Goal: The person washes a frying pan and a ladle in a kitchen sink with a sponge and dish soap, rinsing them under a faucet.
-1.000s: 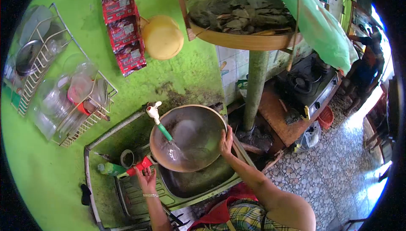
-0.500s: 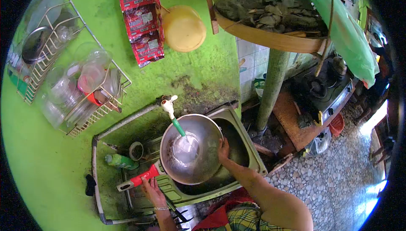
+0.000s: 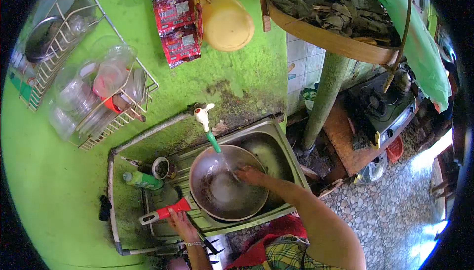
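A round metal pan (image 3: 229,193) rests over the sink (image 3: 276,146), with its red and grey handle (image 3: 166,211) pointing left. From the white tap (image 3: 203,115) with its green nozzle (image 3: 213,142), water runs into the pan. My left hand (image 3: 181,224) is closed round the handle from below, a bracelet at its wrist. Inside the pan, near its upper right side, my right hand (image 3: 250,175) is beside the falling water. Its fingertips are blurred, so I cannot make out their shape or anything in them.
Left of the sink are a green bottle (image 3: 143,180) and a small cup (image 3: 161,168). A wire rack (image 3: 113,131) with plastic containers hangs on the wall. Red sachets (image 3: 177,18) and a yellow bowl (image 3: 227,23) hang above. A stove (image 3: 380,104) stands at right.
My right hand has moved from the pan's right rim to its inside. The pan has tipped down flatter into the sink. My left hand stays on the handle.
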Demonstrator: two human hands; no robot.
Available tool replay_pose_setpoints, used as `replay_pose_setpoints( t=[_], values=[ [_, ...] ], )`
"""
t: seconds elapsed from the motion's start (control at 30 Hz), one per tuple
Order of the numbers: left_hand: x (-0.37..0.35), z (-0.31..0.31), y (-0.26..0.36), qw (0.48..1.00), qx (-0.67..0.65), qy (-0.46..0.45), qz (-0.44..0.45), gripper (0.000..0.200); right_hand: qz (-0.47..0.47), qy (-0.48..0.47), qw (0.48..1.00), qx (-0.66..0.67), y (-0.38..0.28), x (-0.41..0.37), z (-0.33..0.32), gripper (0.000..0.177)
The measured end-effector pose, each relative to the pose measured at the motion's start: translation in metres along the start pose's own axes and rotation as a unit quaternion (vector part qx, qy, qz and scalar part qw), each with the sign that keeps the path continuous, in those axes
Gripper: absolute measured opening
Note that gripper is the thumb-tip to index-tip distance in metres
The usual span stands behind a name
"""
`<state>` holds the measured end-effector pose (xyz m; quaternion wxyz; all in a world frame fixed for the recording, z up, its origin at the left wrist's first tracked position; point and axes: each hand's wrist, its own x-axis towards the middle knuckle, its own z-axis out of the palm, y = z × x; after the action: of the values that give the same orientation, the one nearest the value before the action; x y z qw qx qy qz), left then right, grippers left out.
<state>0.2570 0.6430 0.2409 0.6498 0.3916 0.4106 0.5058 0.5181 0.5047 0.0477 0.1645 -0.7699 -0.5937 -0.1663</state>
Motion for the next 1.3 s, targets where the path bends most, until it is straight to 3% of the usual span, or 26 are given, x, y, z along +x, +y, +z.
replay_pose_setpoints(
  t=[0.03,0.07,0.1,0.13,0.17,0.2,0.27,0.33,0.47,0.53,0.6,0.63,0.7,0.73,0.8,1.0,1.3],
  values=[
    [0.000,-0.002,-0.001,1.000,-0.001,0.023,-0.012,0.043,0.021,0.025,0.916,0.400,0.016,-0.007,0.056,0.040],
    [-0.003,0.001,0.001,1.000,-0.002,0.025,-0.011,0.043,0.029,0.029,0.814,0.580,0.021,-0.008,0.066,0.038],
    [-0.011,0.005,0.004,1.000,0.005,0.010,0.003,0.042,0.036,0.038,0.677,0.735,0.025,-0.009,0.076,0.037],
    [-0.017,0.006,0.006,1.000,0.014,-0.001,0.016,0.041,0.104,-0.090,0.841,0.524,0.023,-0.009,0.059,0.036],
    [-0.019,0.003,0.005,1.000,0.016,0.007,0.012,0.041,0.161,-0.211,0.927,0.265,0.015,-0.015,0.046,0.035],
    [-0.020,0.003,0.002,1.000,0.017,0.008,0.022,0.040,0.157,-0.216,0.926,0.265,-0.002,-0.020,0.029,0.035],
    [-0.021,0.006,0.001,0.999,0.007,0.013,0.035,0.038,0.261,-0.299,0.897,0.193,-0.044,-0.025,0.003,0.036],
    [-0.028,0.007,0.003,0.999,-0.001,0.038,0.029,0.035,0.384,-0.237,0.807,0.380,-0.076,-0.035,0.000,0.035],
    [-0.031,0.008,0.002,0.998,-0.005,0.047,0.038,0.036,0.416,-0.296,0.763,0.397,-0.133,-0.024,0.047,0.034],
    [-0.030,0.009,0.000,0.998,-0.012,0.060,0.030,0.036,0.430,-0.260,0.675,0.540,-0.161,0.019,-0.046,0.040],
    [-0.027,0.006,-0.003,0.998,-0.023,0.050,0.041,0.034,0.451,-0.358,0.568,0.588,-0.172,0.050,-0.078,0.051],
    [-0.027,0.006,-0.005,0.998,-0.033,0.036,0.051,0.032,0.452,-0.357,0.569,0.586,-0.176,0.048,-0.096,0.051],
    [-0.036,0.018,0.006,0.998,-0.030,0.035,0.048,0.030,0.189,-0.144,0.738,0.632,-0.184,0.047,-0.134,0.062],
    [-0.037,0.024,0.010,0.998,-0.024,0.038,0.047,0.028,0.187,-0.143,0.741,0.629,-0.177,0.048,-0.154,0.062],
    [-0.034,0.025,0.009,0.998,-0.021,0.046,0.045,0.027,0.068,-0.241,0.729,0.637,-0.150,0.033,-0.188,0.064],
    [-0.033,0.026,0.010,0.998,-0.023,0.041,0.033,0.027,0.065,-0.337,0.694,0.632,-0.107,-0.023,-0.174,0.061],
    [-0.032,0.036,0.015,0.999,-0.020,0.007,0.049,0.035,0.129,-0.252,0.644,0.710,-0.154,0.033,-0.164,0.055]
  ],
)
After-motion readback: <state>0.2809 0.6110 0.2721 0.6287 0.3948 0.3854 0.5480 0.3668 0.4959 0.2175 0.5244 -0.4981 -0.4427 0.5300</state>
